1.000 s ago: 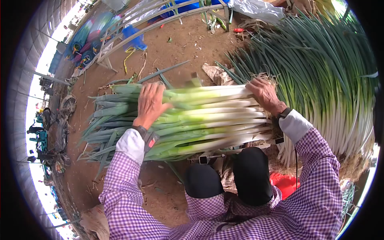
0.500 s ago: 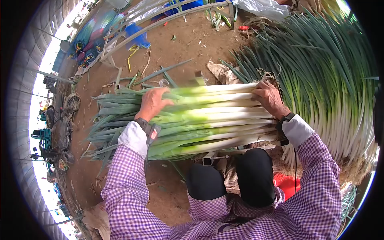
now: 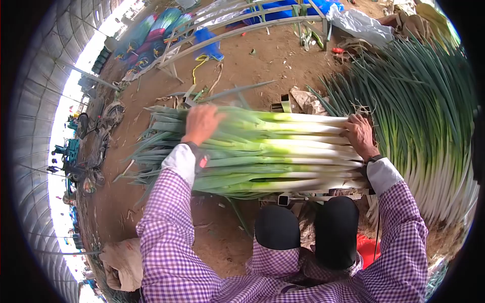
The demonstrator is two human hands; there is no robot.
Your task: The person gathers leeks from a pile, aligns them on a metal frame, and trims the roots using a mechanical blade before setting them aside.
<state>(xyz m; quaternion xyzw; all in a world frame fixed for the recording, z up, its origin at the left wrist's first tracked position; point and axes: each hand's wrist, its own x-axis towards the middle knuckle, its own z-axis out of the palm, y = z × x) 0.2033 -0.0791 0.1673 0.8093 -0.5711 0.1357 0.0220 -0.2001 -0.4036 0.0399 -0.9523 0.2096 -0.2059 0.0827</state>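
A wide layer of long green onions point(image 3: 298, 150) lies sideways in front of me, white stalks to the right and green leaves to the left. My left hand point(image 3: 203, 123), blurred by motion, is over the leaves at the far edge with its fingers stretched out. At the root ends, my right hand point(image 3: 360, 136) has its fingers curled over the tip of the farthest stalk. Parts of a metal stand point(image 3: 284, 200) show under the near edge of the layer.
A big heap of green onions point(image 3: 419, 121) fills the right side. Beyond the layer stand a wooden frame point(image 3: 242, 31) and a blue plastic piece point(image 3: 208, 46). Loose leaves lie on the dirt floor point(image 3: 252, 65). A beige sack point(image 3: 124, 265) sits at the lower left.
The whole view has shifted, so the scene sits farther right and a little lower. My left hand has slid along the leaves toward their tips; my right hand stays at the root ends.
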